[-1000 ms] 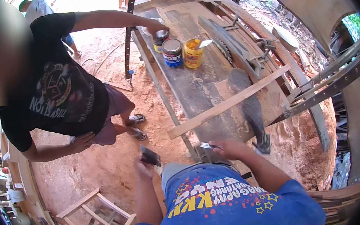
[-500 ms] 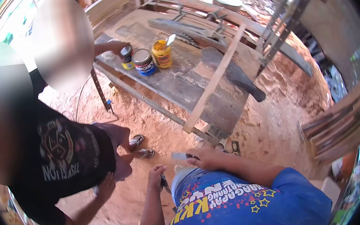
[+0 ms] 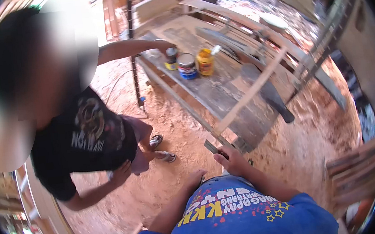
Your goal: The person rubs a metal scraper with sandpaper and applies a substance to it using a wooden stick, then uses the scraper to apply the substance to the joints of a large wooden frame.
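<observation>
In front of my blue shirt, my right hand [image 3: 231, 160] is closed around a putty knife [image 3: 211, 147], its flat grey blade pointing up and left toward the table's near corner. My left hand [image 3: 196, 178] is low beside my waist, fingers curled; a small dark thing at it is too hidden to name. Beyond them, on the worn table [image 3: 156, 77], stand a small dark jar with a yellow label [image 3: 171, 59], a blue can with a grey lid [image 3: 187, 66] and an open yellow tub [image 3: 205, 62] with a white tool sticking out.
A co-worker in a black shirt [image 3: 103, 139] stands at left, a hand [image 3: 161, 45] at the small jar. A wooden strip [image 3: 253, 89] crosses the table beside a long dark tool-like piece [image 3: 269, 92]. Stacked boards [image 3: 357, 163] lie at right; sawdust covers the ground [image 3: 287, 156].
The view has shifted, so the table and cans appear farther right. My right hand has turned the putty knife blade upward, toward the table. My left hand has moved closer to my waist.
</observation>
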The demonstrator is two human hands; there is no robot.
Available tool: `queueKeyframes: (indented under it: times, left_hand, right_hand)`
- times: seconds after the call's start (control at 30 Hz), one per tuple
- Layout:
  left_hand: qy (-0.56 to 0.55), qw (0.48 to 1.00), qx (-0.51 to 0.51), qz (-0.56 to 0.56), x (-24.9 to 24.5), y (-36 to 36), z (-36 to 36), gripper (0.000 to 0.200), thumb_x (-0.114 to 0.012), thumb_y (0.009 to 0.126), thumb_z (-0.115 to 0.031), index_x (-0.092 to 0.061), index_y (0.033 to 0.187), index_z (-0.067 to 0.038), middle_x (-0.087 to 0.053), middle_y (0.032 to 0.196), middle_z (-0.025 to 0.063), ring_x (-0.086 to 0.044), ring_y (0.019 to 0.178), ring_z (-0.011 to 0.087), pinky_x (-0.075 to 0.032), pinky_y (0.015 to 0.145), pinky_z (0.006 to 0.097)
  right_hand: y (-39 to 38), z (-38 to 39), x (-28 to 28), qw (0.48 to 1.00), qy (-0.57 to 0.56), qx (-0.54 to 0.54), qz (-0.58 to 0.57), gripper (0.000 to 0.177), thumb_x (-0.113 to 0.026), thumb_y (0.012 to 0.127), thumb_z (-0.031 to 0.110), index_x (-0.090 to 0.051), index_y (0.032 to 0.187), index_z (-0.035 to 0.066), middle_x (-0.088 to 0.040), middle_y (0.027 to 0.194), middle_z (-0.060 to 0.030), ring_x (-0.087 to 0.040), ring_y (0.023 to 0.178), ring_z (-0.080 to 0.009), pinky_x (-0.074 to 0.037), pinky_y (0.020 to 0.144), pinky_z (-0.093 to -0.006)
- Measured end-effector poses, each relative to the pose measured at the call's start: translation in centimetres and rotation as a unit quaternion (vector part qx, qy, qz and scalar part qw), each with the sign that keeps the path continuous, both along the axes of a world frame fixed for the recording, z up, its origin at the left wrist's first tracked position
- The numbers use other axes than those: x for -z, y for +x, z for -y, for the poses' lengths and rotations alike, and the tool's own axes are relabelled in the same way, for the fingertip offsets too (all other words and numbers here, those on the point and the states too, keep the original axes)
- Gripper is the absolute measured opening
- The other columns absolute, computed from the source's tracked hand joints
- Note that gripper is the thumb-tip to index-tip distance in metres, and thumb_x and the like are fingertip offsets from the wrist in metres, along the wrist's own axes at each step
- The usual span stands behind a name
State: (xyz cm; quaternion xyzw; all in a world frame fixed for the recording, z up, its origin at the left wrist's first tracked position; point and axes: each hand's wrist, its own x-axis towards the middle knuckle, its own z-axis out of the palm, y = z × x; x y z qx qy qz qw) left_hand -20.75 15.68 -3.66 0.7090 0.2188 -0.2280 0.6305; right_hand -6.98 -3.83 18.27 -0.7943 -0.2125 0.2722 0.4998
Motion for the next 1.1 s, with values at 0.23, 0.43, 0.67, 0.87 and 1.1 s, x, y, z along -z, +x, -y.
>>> queueKeyframes:
  times: [0.23, 0.43, 0.67, 0.87, 1.1]
  left_hand:
    - [-0.005, 0.992, -0.115, 0.056, -11.9, -2.3, 2.6, 0.057, -0.073, 0.094, -0.044, -0.064, 0.138, -0.009, -0.063, 0.083, 0.0005, -0.055, 0.074, 0.0109, -0.044, 0.068, 0.0308]
    - [0.099, 0.979, -0.177, 0.033, -17.0, -4.6, 5.7, 0.072, -0.078, 0.088, -0.058, -0.061, 0.145, -0.016, -0.067, 0.091, 0.0025, -0.061, 0.084, 0.015, -0.05, 0.078, 0.0337]
    - [0.13, 0.976, -0.163, 0.064, -15.6, -6.1, 5.4, 0.058, -0.068, 0.097, -0.056, -0.068, 0.137, -0.015, -0.067, 0.123, 0.013, -0.066, 0.104, 0.0247, -0.052, 0.09, 0.041]
    - [0.001, 0.979, -0.199, 0.045, -9.2, -5.6, 0.6, 0.054, -0.057, 0.105, -0.054, -0.077, 0.112, -0.005, -0.077, 0.098, 0.011, -0.07, 0.093, 0.0224, -0.052, 0.088, 0.0381]
    - [0.019, 0.984, -0.165, -0.071, -2.9, -12.6, -14.1, 0.074, -0.05, 0.1, -0.073, -0.075, 0.119, -0.005, -0.075, 0.107, 0.011, -0.068, 0.102, 0.0224, -0.051, 0.092, 0.0391]
  right_hand:
    - [4.8, -1.9, 1.2, 0.951, 0.209, -0.118, -0.194, 0.06, -0.041, 0.11, 0.059, -0.064, 0.101, 0.005, -0.042, 0.066, 0.0057, -0.038, 0.056, -0.0046, -0.031, 0.051, -0.024]
    - [2.9, -7.0, 1.3, 0.91, 0.207, -0.212, -0.291, 0.059, -0.042, 0.108, 0.062, -0.06, 0.096, 0.006, -0.039, 0.065, 0.0066, -0.034, 0.053, -0.0032, -0.026, 0.047, -0.0232]
    - [-3.0, -9.5, 3.0, 0.938, 0.169, -0.213, -0.216, 0.054, -0.045, 0.109, 0.058, -0.056, 0.092, 0.008, -0.053, 0.073, -0.0001, -0.055, 0.066, -0.0109, -0.047, 0.062, -0.0276]
    - [-2.2, -13.2, 3.8, 0.981, 0.092, -0.168, 0.02, 0.045, -0.057, 0.108, 0.043, -0.066, 0.096, 0.001, -0.067, 0.081, -0.0095, -0.064, 0.074, -0.0176, -0.051, 0.07, -0.0327]
    - [-1.1, -18.8, 2.9, 0.984, -0.04, -0.135, 0.109, 0.032, -0.068, 0.1, 0.03, -0.071, 0.104, -0.002, -0.072, 0.09, -0.017, -0.069, 0.083, -0.0239, -0.054, 0.078, -0.0384]
